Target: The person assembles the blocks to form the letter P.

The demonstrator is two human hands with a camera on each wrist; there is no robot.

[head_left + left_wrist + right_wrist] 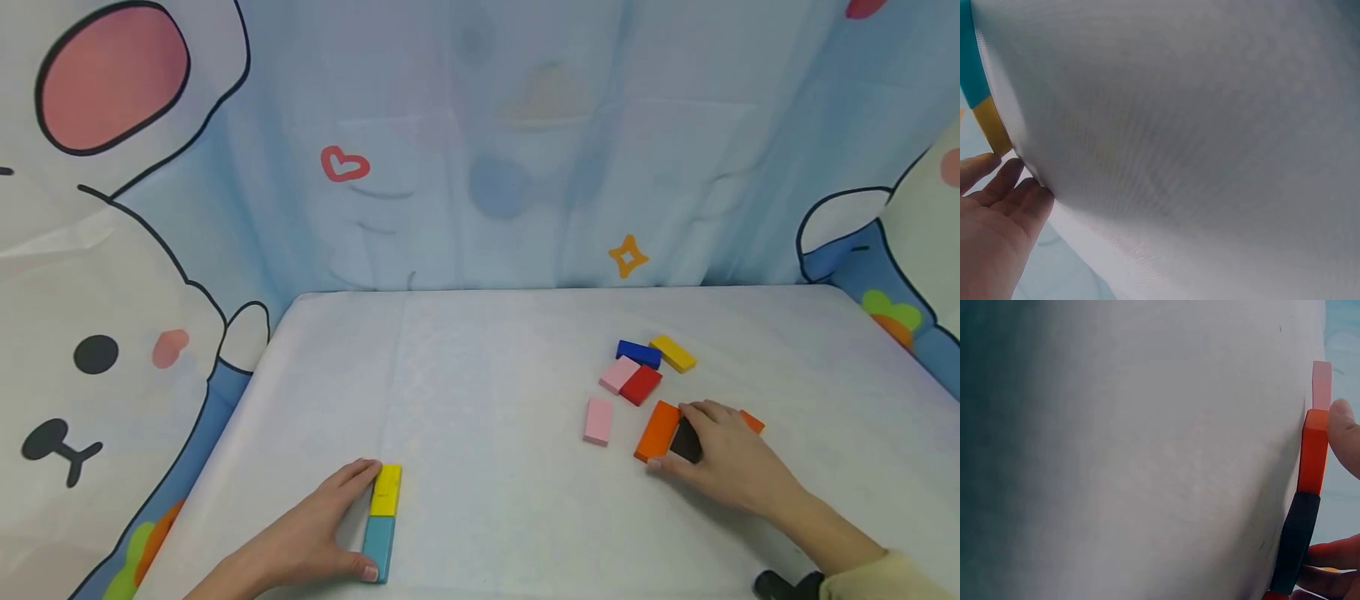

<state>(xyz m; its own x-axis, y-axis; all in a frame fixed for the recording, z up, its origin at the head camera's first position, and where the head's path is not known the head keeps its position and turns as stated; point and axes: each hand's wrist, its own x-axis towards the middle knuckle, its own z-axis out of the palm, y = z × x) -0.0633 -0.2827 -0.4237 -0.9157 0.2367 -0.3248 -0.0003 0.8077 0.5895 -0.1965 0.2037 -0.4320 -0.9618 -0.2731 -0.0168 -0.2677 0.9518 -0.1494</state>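
Observation:
In the head view my left hand spans a yellow block and a teal block lying end to end, holding them between thumb and fingertips. The left wrist view shows fingertips against the end of the yellow block; the teal block adjoins it. At the right, my right hand has its thumb at the near end of an orange block and its fingers over a black block. Whether it grips either is unclear. Another orange block is partly hidden behind this hand.
Beyond my right hand lie a red block, a blue block, a yellow block and a pink block. Another pink block lies apart. White cloth covers the table; a printed curtain hangs behind.

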